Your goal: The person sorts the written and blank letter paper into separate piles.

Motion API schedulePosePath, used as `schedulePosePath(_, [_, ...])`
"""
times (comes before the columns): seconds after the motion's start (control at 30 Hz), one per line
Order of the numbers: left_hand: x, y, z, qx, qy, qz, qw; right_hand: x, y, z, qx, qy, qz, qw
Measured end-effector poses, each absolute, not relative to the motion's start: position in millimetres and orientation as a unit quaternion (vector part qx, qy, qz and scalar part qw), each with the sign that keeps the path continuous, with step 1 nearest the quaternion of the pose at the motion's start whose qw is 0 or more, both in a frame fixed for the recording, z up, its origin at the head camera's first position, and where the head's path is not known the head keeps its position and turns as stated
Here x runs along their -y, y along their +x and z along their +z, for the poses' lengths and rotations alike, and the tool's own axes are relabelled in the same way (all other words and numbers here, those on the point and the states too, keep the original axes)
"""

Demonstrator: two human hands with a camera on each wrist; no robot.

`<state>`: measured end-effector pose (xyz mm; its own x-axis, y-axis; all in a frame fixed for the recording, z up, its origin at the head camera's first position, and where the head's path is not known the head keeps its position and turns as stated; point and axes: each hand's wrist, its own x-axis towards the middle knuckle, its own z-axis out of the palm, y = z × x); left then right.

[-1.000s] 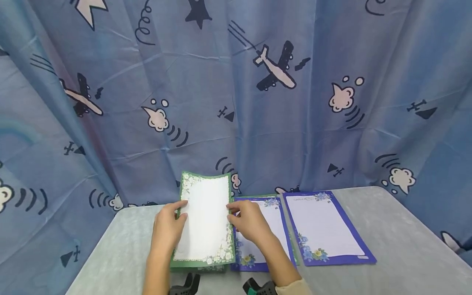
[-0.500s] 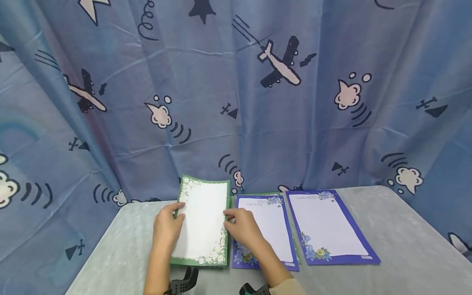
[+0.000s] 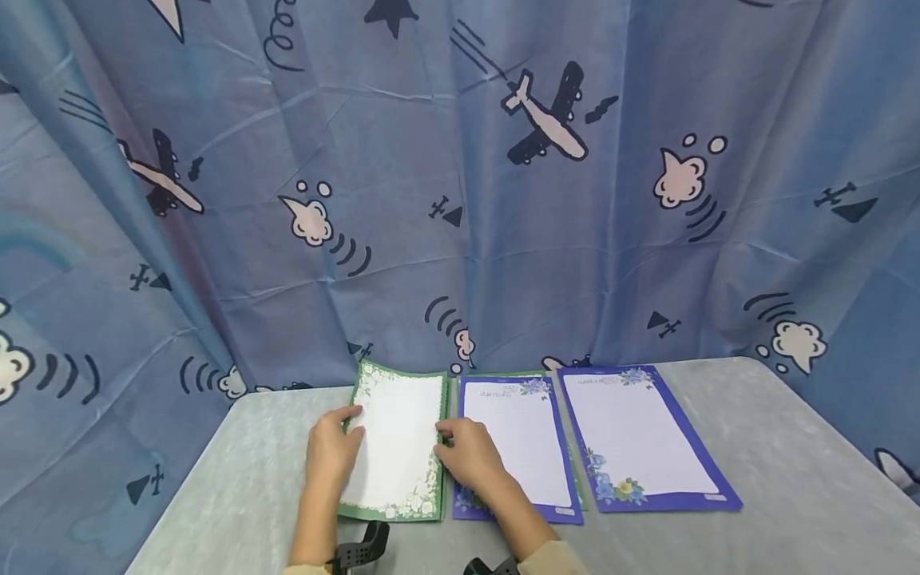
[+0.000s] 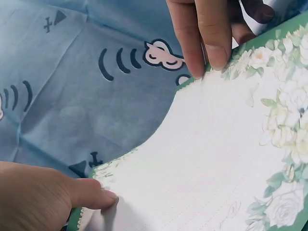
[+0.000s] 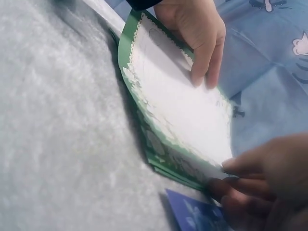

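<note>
A sheet of green-bordered stationery paper (image 3: 398, 439) with white flowers lies slightly curved over a pile of green-edged sheets (image 5: 168, 168) at the left of the table. My left hand (image 3: 333, 451) pinches its left edge, thumb on the white face. On the opposite edge, my right hand (image 3: 470, 455) grips the paper between thumb and fingers. The right wrist view shows the sheet's near side bowed a little above the pile. Fingers under the paper are mostly hidden.
Just right of the pile lies a purple-bordered floral sheet (image 3: 517, 447), with green edges peeking out beneath it. Another purple-bordered sheet (image 3: 640, 439) lies farther right. A grey cloth covers the table (image 3: 776, 479), and a blue patterned curtain (image 3: 402, 200) hangs behind.
Both hands have lowered the green-bordered sheet toward the pile, and its top edge has come down. The purple-bordered sheets have stayed in place while the head view shifted slightly.
</note>
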<state>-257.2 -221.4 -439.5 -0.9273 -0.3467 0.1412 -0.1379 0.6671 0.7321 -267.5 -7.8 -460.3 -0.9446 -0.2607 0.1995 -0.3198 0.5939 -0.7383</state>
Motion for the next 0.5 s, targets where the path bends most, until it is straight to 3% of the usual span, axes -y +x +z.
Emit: schedulePosePath(0.5, [225,-260,-462,0.919,0.136,-0.35,0.123,14,-264,-465,0.921,0.154,0.35,0.068])
